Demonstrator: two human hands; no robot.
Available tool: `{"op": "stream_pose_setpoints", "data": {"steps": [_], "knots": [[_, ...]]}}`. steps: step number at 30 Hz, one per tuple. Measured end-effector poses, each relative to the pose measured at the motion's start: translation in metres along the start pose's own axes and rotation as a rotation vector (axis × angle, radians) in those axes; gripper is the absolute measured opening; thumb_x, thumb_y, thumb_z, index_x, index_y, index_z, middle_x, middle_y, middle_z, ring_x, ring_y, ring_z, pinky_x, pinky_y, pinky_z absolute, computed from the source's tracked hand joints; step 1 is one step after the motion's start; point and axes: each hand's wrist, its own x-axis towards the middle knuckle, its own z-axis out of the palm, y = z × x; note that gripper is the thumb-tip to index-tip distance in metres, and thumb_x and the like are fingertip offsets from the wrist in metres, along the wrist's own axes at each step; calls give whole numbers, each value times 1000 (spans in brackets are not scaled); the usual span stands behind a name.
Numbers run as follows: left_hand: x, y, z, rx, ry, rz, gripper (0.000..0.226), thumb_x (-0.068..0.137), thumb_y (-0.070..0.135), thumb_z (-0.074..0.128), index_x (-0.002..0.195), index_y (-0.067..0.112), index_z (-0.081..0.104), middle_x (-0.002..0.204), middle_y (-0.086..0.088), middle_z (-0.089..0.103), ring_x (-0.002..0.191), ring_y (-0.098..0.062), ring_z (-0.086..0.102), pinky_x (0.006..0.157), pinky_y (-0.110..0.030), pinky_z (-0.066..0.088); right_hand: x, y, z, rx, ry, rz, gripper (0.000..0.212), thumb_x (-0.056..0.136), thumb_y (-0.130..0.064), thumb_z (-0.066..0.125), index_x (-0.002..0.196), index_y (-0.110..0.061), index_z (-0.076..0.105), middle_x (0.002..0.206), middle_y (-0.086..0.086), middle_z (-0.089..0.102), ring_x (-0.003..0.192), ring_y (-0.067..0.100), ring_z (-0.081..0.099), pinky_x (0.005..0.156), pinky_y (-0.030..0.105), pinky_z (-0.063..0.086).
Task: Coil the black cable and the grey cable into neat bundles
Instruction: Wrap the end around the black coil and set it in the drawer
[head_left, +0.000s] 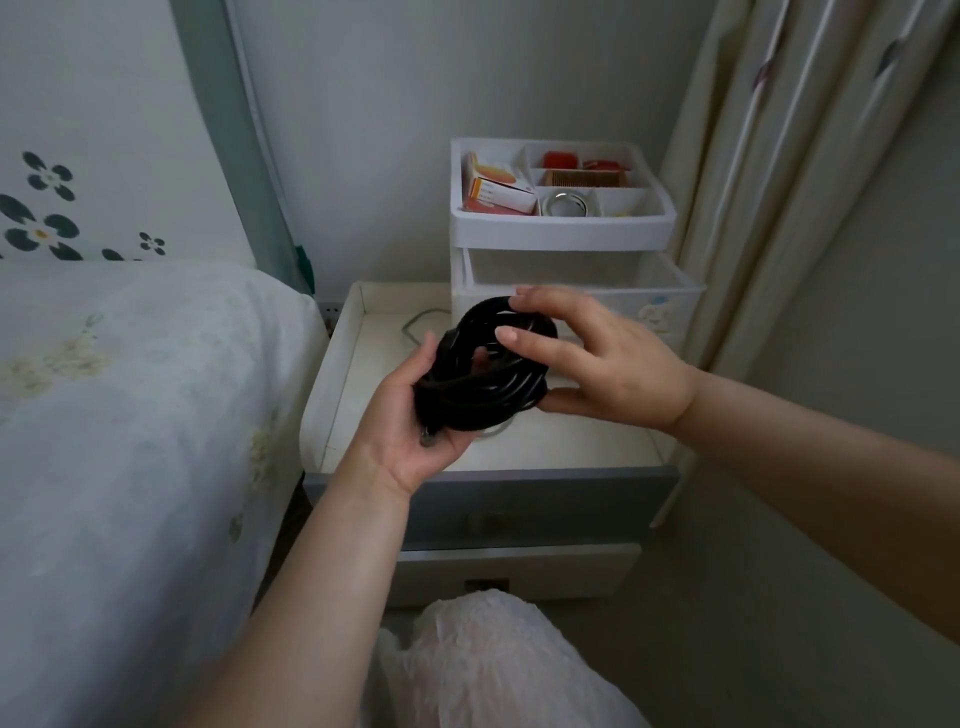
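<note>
Head view: both hands meet over the bedside table (363, 395), clamped on the same bundle. The left hand (415, 415) is palm up, its fingers curled under and around the left side of the black cable (488, 379), with the thumb up along the bundle's left edge. A plug end (429, 437) of the cable hangs down onto the left palm. The right hand (592, 358) comes in from the right, fingers spread over the top of the coil and thumb pressed under its right edge, so it grips the bundle between fingers and thumb.

The black cable is wound into a rough ring of many loops, held in the air above the table top. The ring is tilted, its opening facing up and toward the camera, and its longer axis runs from lower left to upper right.

The grey cable (415, 322) lies loose on the table top behind the hands; only a bent stretch shows, plus a short pale curve just below the black coil.

At the table's back right stands a white drawer unit (566, 234). Its open top tray is split into compartments: orange-and-white boxes (493, 192) on the left, a comb (584, 178) in a middle slot, red items (561, 158) at the back, and a metal ring-shaped object (569, 203) in front. What the clear drawer (571, 270) below holds cannot be told.
</note>
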Motion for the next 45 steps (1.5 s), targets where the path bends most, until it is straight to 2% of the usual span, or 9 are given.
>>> {"op": "stream_pose_setpoints", "data": {"steps": [4,10,16,20,23,28,35,40,45], "knots": [[6,-2,0,90,-91,6,86,80,73,36,134,6,47,130,-23,58,120,-38,57,98,-47,49,3,13,-13,4,122,193,54,92,-30,61,137,-17,35,128,15,35,115,34,51,91,41,52],[22,-17,-9,1120,261,577,50,89,50,52,135,31,46,144,10,40,133,-8,38,102,-26,38,13,46,-28,-9,262,520,60,88,-31,62,141,-15,39,121,23,47,111,32,50,95,41,49],[40,-27,-28,1635,232,543,73,89,57,51,151,35,19,159,21,-7,147,-11,2,117,-41,17,19,68,-17,-233,-327,645,70,84,-40,66,144,-33,32,133,10,44,118,35,43,85,48,50],[42,-27,-29,1709,233,478,79,88,61,49,152,36,10,158,21,-16,148,-15,-1,117,-51,19,17,74,-5,-141,-412,720,60,88,-44,59,142,-33,36,141,5,40,125,31,38,94,48,44],[41,-26,-28,1717,220,455,81,88,61,50,152,34,8,157,21,-19,148,-16,-2,117,-51,19,14,74,1,37,-294,689,46,91,-32,59,136,-27,50,136,6,47,123,30,40,100,43,41],[39,-25,-26,1688,203,452,81,88,59,51,152,34,9,157,22,-19,148,-15,0,117,-49,20,7,76,16,-35,-188,676,29,87,-11,65,115,-11,67,112,11,60,107,32,52,80,40,50],[37,-23,-28,1701,198,447,80,88,59,51,152,34,12,156,25,-19,148,-14,1,115,-42,22,3,57,21,-139,-282,623,42,90,-40,56,124,-15,53,114,9,67,102,30,63,74,43,54],[39,-26,-29,1672,209,451,75,89,58,52,151,33,18,157,23,-15,148,-12,3,115,-40,22,5,67,30,-237,-323,592,22,92,-25,55,87,-7,67,77,14,69,67,36,62,56,39,50],[39,-28,-31,1608,286,388,71,90,55,51,151,31,22,159,19,-10,148,-13,8,116,-42,22,29,78,36,-168,-333,724,25,93,-22,56,109,-8,69,109,13,60,103,34,54,82,38,46]]}}
